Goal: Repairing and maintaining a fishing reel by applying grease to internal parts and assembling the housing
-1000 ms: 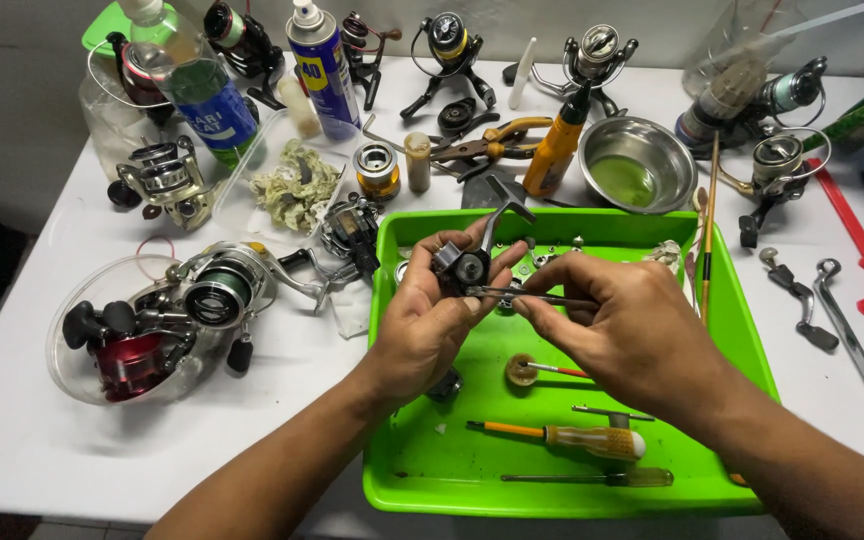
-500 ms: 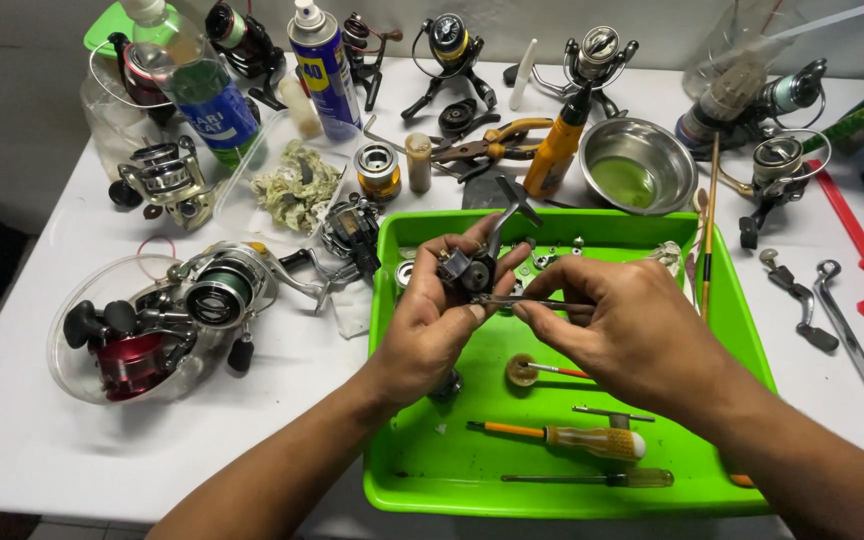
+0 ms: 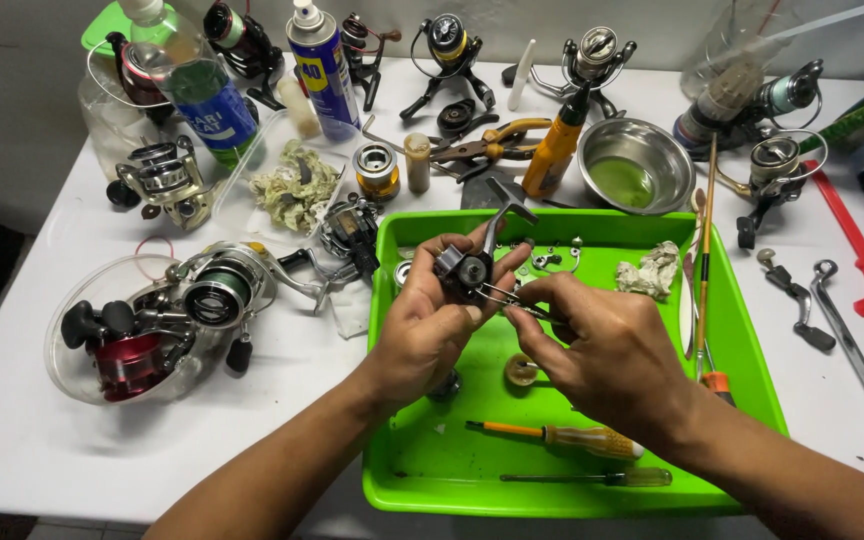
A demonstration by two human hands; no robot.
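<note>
I see the left hand (image 3: pixel 430 330) clamped around a small dark reel body (image 3: pixel 462 270), held up over the back-left part of the green tray (image 3: pixel 752 400); thumb and fingertips pinch it from both sides, and its bent handle arm sticks up and away above the fingers. Right hand (image 3: pixel 612 350) sits just right of it, fingers closed on thin metal tweezers (image 3: pixel 504 296) whose tips meet the reel body's lower right side. So the part is at the left hand's fingertips, right hand's tool touching it, both above the tray, not resting on it. Below the hands in the tray: an orange-handled screwdriver (image 3: pixel 572 437), a slimmer green-handled screwdriver (image 3: pixel 602 478) nearer the front edge, a small round brown part (image 3: pixel 522 370) just under the right hand's fingers. Crumpled rag (image 3: pixel 652 270) at tray's back right. On the bench (image 3: pixel 12 440) left of the tray, a large spinning reel (image 3: pixel 222 290); steel bowl (image 3: pixel 637 165) behind the tray.
</note>
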